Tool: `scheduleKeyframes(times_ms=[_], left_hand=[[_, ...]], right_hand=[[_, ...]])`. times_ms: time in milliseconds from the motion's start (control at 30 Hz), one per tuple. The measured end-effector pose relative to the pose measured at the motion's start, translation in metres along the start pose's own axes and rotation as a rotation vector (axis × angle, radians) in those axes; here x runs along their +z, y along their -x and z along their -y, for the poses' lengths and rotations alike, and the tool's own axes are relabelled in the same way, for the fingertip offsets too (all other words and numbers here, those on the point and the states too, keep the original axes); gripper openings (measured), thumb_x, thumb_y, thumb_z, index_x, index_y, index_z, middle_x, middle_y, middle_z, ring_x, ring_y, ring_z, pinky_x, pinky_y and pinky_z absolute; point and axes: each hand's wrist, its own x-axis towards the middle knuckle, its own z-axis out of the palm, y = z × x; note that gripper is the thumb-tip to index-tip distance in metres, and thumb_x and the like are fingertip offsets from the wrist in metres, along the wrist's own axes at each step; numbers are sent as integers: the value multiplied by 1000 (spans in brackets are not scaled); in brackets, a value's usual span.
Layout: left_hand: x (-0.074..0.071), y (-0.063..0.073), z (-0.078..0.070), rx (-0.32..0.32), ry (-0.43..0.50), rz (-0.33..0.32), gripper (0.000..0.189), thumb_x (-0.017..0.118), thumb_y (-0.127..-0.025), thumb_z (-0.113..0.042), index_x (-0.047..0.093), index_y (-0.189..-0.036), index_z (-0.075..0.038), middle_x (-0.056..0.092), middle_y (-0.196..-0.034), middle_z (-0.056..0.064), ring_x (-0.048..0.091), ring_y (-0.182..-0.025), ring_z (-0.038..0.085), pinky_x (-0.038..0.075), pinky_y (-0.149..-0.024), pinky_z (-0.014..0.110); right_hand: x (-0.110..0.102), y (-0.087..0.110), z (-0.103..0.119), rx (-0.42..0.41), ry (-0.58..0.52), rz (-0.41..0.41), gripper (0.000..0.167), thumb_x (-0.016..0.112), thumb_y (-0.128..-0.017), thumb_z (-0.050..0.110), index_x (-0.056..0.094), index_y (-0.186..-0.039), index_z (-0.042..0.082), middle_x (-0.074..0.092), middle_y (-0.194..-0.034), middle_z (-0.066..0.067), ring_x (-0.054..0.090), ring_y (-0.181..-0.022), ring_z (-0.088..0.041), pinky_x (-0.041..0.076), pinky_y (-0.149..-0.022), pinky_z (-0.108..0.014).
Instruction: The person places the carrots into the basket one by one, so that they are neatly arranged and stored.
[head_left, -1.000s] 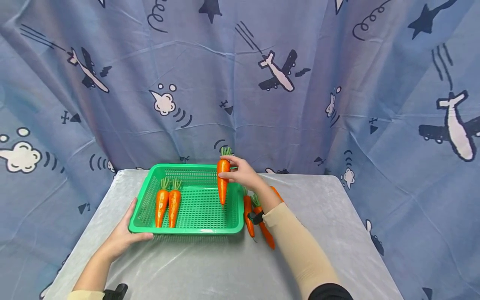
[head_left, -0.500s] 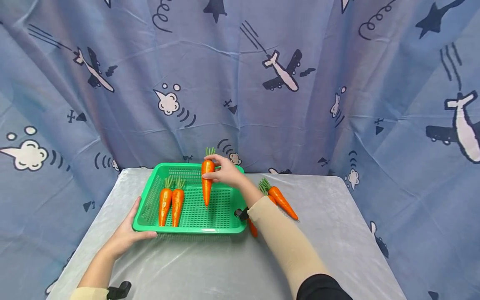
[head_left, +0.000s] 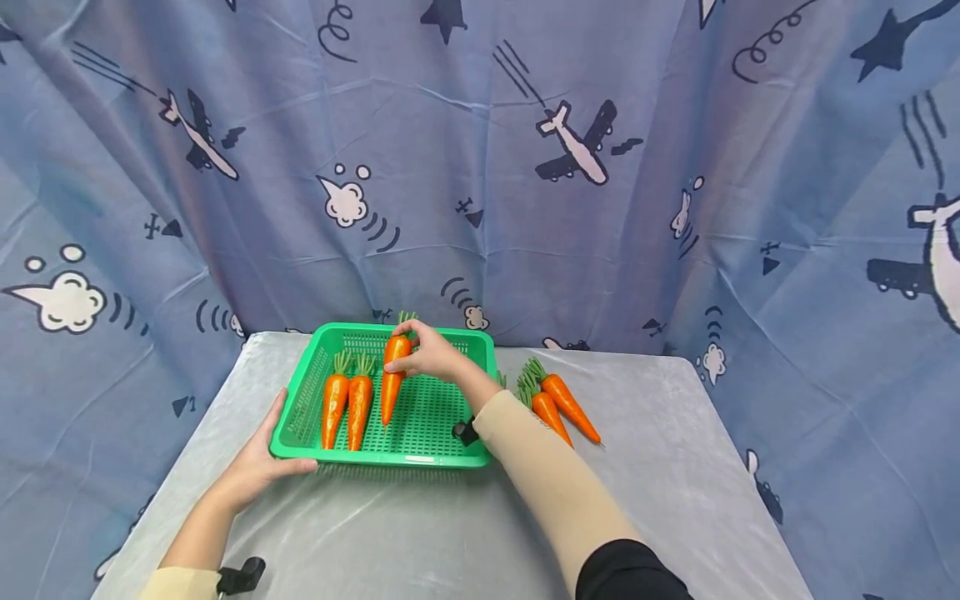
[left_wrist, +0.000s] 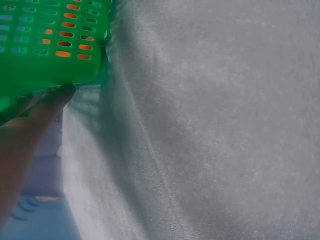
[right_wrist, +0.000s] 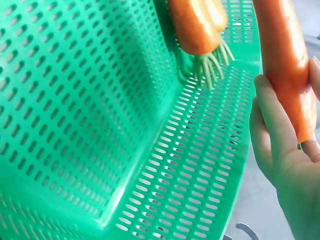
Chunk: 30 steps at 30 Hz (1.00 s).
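Note:
My right hand (head_left: 431,354) pinches an orange carrot (head_left: 394,373) with green stem stubs, tip down, over the middle of the green basket (head_left: 427,460). In the right wrist view the carrot (right_wrist: 287,55) stands between thumb and fingers. Two more carrots, one (head_left: 334,410) beside the other (head_left: 360,410), lie side by side in the basket's left part, stems toward the back. My left hand (head_left: 253,467) rests against the basket's front left corner, thumb along the front, straight fingers along the left side. In the left wrist view dark fingertips (left_wrist: 65,94) touch the basket.
Right of the basket, several carrots lie on the grey-white tabletop (head_left: 675,467): one carrot (head_left: 572,408) shows whole, another (head_left: 551,415) is partly behind my right sleeve (head_left: 555,475). A blue patterned curtain (head_left: 480,208) hangs at the back and sides.
My right hand has carried the carrot left and lower, from the basket's right side to near the two lying carrots. The left hand stays at the corner. The head view has shifted slightly.

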Motion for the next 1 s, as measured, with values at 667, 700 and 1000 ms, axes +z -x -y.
scheduleKeyframes(times_ms=[667,700,1000], left_hand=[[0,3,-4,2,7,-6,129,84,-78,-2,-9,-163,-29,-3,-170,13,14,-149,33,24,-97,-1],[0,3,-4,3,6,-7,129,84,-78,-2,-9,-163,-28,-3,-170,14,14,-149,34,24,-97,-1],[0,2,-7,-12,1,-9,130,85,-77,-3,-9,-162,-34,-3,-170,12,12,-150,37,25,-96,-1]], right_hand=[[23,-17,-30,88,103,47,64,80,-83,-3,47,-137,3,61,-109,-15,65,-93,-25,56,-90,-57],[24,-17,-32,90,100,48,63,80,-83,-3,47,-137,3,61,-109,-15,65,-92,-25,55,-90,-57],[33,-24,-42,113,151,45,66,82,-82,1,46,-138,3,57,-113,-13,64,-93,-25,59,-85,-50]])
